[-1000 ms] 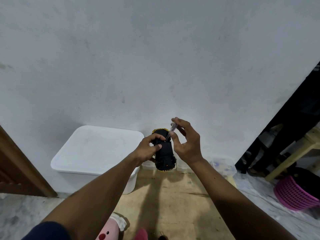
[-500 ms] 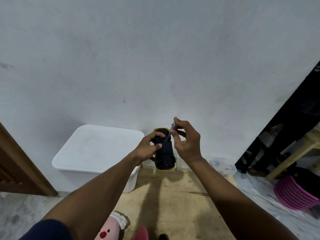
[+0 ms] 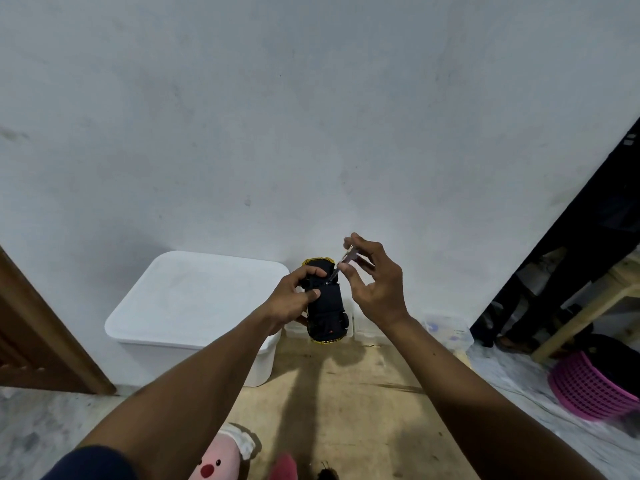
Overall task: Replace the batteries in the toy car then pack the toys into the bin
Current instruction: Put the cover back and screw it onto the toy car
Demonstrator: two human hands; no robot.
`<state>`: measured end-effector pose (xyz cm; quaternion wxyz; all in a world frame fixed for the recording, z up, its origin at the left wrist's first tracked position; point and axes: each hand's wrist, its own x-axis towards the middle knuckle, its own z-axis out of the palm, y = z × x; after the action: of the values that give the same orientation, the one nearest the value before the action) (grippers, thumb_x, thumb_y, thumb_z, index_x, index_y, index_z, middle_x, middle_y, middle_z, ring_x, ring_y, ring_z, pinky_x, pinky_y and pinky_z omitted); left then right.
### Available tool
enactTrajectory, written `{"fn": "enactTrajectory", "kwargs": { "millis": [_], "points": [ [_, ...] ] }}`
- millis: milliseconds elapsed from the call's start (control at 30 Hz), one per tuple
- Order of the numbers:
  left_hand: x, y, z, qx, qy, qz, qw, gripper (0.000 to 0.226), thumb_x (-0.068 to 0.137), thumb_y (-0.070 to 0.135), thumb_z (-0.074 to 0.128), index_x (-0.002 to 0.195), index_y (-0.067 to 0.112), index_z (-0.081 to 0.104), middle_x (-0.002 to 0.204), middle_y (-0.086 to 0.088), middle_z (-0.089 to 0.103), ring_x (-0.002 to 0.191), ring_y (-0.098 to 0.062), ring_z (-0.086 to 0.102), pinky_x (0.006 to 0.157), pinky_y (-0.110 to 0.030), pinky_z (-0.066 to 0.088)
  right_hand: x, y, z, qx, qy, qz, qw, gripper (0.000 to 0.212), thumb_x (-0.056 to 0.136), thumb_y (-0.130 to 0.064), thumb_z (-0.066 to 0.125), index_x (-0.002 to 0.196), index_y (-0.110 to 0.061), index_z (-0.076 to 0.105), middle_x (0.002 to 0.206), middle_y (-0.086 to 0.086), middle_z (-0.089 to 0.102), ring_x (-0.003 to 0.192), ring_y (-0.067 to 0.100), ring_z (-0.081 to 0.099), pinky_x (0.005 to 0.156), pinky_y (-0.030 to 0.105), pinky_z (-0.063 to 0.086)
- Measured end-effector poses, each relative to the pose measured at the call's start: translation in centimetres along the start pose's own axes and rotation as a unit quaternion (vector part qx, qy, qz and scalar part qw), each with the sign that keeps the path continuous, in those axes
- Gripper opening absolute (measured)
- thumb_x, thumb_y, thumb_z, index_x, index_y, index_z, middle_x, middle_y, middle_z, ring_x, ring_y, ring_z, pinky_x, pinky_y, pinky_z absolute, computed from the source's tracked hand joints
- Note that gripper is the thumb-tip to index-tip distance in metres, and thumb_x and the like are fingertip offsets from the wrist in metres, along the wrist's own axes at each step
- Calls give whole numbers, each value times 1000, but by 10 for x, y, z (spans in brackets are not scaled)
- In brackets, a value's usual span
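Note:
My left hand [image 3: 294,297] grips a toy car [image 3: 327,308] held upside down in the air, its black underside facing me and a yellow body showing at both ends. My right hand [image 3: 372,278] pinches a small screwdriver [image 3: 344,263] with a clear handle, its tip touching the car's underside near the far end. A white lidded bin [image 3: 194,303] stands on the floor to the left, against the wall. A pink plush toy [image 3: 221,459] lies at the bottom edge, partly cut off.
A small clear container [image 3: 446,332] sits by the wall to the right. A pink basket [image 3: 588,389] and a wooden frame [image 3: 581,320] stand at the far right. A wooden door [image 3: 38,334] is at the left. Brown board [image 3: 346,393] covers the floor below my hands.
My right hand has shifted slightly up and turned a little around the screwdriver. The car and left hand stay almost where they were.

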<state>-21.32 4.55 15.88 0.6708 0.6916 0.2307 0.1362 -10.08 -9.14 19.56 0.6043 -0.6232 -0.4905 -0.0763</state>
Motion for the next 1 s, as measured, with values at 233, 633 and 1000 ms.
{"fn": "enactTrajectory", "kwargs": {
  "millis": [233, 633, 1000],
  "points": [
    [0, 2, 2, -3, -5, 4, 1000, 32, 97, 2, 52, 113, 27, 63, 112, -6, 55, 80, -27, 64, 57, -34, 57, -3, 2, 11, -30, 18, -42, 998, 50, 87, 10, 65, 128, -18, 57, 91, 5, 64, 89, 19, 66, 79, 38, 61],
    [-2, 2, 0, -11, 1, 0, 1000, 31, 97, 2, 53, 113, 27, 63, 114, -9, 56, 77, -29, 63, 59, -37, 58, 2, 1, 6, -45, 25, -47, 998, 44, 83, 9, 71, 123, -8, 61, 89, 7, 65, 84, 11, 65, 77, 18, 54],
    [0, 6, 3, 3, -21, -7, 1000, 32, 98, 3, 50, 110, 28, 67, 105, -5, 61, 76, -30, 62, 65, -42, 61, 10, -9, -3, -5, -23, 38, 999, 53, 95, 6, 52, 138, -25, 50, 118, -5, 64, 97, 19, 68, 75, 35, 62]
  ]
}}
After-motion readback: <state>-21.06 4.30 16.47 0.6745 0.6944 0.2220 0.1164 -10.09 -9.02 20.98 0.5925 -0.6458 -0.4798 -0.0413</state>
